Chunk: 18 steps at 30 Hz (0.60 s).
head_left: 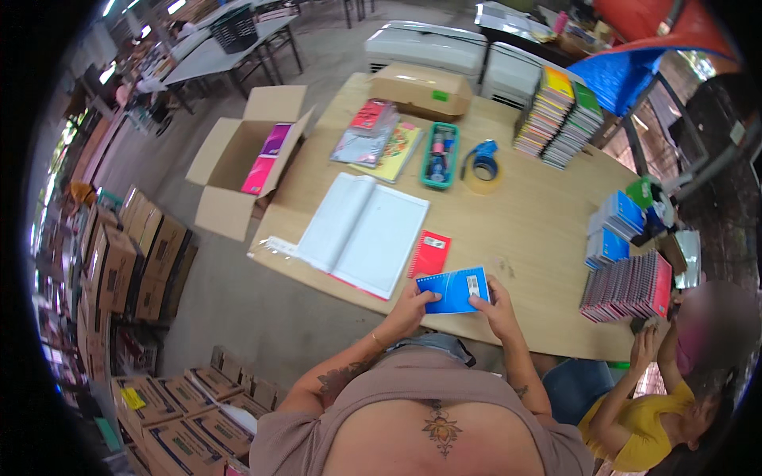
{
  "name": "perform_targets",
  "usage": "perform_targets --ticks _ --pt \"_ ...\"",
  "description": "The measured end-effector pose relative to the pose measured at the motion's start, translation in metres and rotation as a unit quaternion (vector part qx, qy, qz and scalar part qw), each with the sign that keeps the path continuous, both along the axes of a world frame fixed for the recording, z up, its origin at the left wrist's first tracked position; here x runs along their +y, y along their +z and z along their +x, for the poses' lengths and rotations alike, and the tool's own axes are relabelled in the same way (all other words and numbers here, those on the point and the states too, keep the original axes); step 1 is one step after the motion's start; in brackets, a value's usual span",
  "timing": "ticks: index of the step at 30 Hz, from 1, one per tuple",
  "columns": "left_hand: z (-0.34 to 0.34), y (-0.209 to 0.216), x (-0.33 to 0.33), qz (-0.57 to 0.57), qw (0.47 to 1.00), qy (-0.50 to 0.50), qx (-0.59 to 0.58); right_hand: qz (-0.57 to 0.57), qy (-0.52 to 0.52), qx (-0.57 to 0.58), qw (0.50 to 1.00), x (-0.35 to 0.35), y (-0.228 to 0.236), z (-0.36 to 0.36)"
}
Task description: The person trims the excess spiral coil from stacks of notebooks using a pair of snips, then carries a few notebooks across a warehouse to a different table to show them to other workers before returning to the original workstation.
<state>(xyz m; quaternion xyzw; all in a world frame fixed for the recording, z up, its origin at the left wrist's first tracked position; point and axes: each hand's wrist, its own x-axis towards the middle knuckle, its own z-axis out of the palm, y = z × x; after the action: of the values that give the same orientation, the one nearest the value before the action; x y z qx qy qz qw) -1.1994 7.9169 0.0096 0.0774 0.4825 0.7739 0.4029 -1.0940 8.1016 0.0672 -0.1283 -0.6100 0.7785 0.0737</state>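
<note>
Between my two hands, over the table's near edge, is a blue spiral notebook (454, 291) with a white label on its right part. My left hand (411, 308) grips its left end, thumb on the cover. On the opposite end my right hand (496, 308) is closed, its thumb below the label. Just beyond lies a red spiral notebook (429, 253), flat on the wood. To the left, a large ruled record book (389, 230) is spread open, its red cover edge showing at the near side.
On the table (524, 230) are a green basket of pens (440, 155), a tape dispenser (482, 168), notebook stacks (548, 119) and a row of spiral notebooks (627, 289). An open carton (230, 163) stands left. A person in yellow (647, 420) reaches in at right.
</note>
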Motion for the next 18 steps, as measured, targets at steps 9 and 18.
perform_targets --ticks 9,18 --pt "-0.024 0.062 -0.187 0.225 0.938 0.064 -0.256 0.170 0.158 0.379 0.896 -0.222 0.034 -0.128" --pt "-0.018 0.085 -0.397 0.326 0.867 0.339 -0.162 0.250 0.373 0.446 0.774 -0.409 0.091 -0.213"
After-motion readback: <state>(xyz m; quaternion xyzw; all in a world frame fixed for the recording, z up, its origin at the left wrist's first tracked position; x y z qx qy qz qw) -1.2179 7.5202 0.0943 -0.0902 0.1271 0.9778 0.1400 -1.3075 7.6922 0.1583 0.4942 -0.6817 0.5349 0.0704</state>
